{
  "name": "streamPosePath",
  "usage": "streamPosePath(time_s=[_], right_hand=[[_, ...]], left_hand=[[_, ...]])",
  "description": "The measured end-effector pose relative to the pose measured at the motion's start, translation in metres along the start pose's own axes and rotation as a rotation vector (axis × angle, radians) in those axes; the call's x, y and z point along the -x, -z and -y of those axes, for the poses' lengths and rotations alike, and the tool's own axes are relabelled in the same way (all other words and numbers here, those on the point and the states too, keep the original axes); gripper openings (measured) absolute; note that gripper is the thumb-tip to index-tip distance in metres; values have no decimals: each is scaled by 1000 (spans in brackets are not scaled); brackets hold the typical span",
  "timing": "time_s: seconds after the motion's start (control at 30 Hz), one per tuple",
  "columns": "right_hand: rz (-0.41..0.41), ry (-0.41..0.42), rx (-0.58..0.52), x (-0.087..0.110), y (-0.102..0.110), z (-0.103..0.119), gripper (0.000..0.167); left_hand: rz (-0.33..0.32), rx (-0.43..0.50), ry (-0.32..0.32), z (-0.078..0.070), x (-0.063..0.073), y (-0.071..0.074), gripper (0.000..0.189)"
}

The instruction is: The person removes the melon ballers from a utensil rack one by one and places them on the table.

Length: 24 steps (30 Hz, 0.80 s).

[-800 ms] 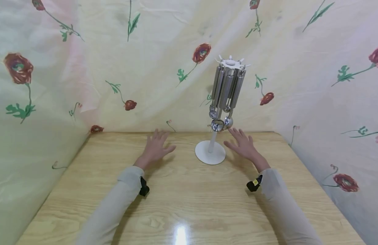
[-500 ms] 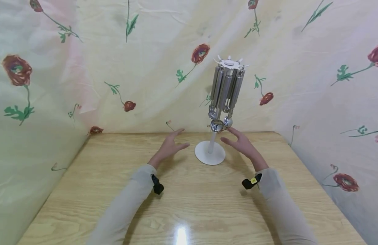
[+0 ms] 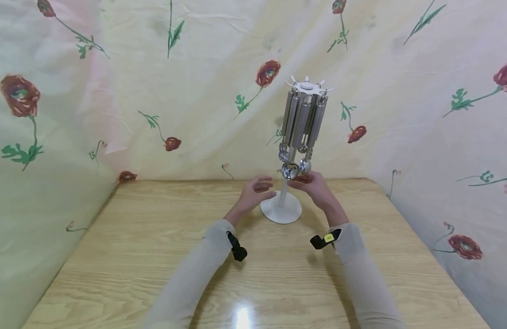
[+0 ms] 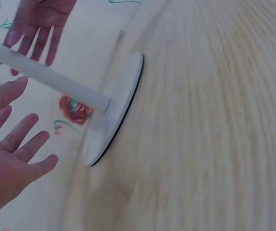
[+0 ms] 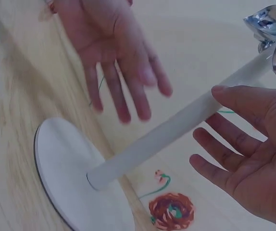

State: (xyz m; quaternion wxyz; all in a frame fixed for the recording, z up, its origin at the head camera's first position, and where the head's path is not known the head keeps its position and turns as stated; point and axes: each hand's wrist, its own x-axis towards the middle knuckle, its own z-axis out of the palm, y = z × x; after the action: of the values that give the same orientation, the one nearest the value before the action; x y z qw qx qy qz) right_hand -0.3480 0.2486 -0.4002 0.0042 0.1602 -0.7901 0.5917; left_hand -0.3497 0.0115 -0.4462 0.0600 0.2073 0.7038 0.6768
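A white stand (image 3: 292,211) with a round base, a slim pole and a hooked top holds several shiny metal scoops (image 3: 301,121), their long handles up and bowls down. My left hand (image 3: 253,193) is held just left of the pole, fingers loosely bent. From the other side, my right hand (image 3: 318,188) reaches under the scoop bowls. In the right wrist view the thumb of that hand (image 5: 268,139) is right at the pole (image 5: 162,132), its fingers spread loosely behind. The left wrist view shows both palms facing the pole (image 4: 56,79), neither closed around it.
The stand is on a pale wooden table (image 3: 175,274), near its back edge. Flower-printed cloth (image 3: 204,91) rises behind and along both sides. Each wrist wears a small black camera, such as the left camera (image 3: 239,250). Light glares off the table's front.
My left hand has moved right to the stand, its spread fingers bending. My right hand has shifted left to the pole under the scoops. The stand keeps its place.
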Motion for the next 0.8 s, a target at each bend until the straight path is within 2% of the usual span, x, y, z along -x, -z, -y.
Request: streamPosePath(time_s=[0.17,0.4,0.57,0.8], right_hand=[[1,-9,-61,-1,-5,2,40],[-48,-56,-91,0,-7,2,35],[-95,-53,-157,0,-12,2,24],[-145,-24,-195,-1,-17,-2,34]], left_hand=[[-11,60,1,13,-6,-17,47],[-47,57,-5,17,-10,-35,39],[-63,58,-8,19,-13,-40,34],[-76,60,14,20,-13,-42,31]])
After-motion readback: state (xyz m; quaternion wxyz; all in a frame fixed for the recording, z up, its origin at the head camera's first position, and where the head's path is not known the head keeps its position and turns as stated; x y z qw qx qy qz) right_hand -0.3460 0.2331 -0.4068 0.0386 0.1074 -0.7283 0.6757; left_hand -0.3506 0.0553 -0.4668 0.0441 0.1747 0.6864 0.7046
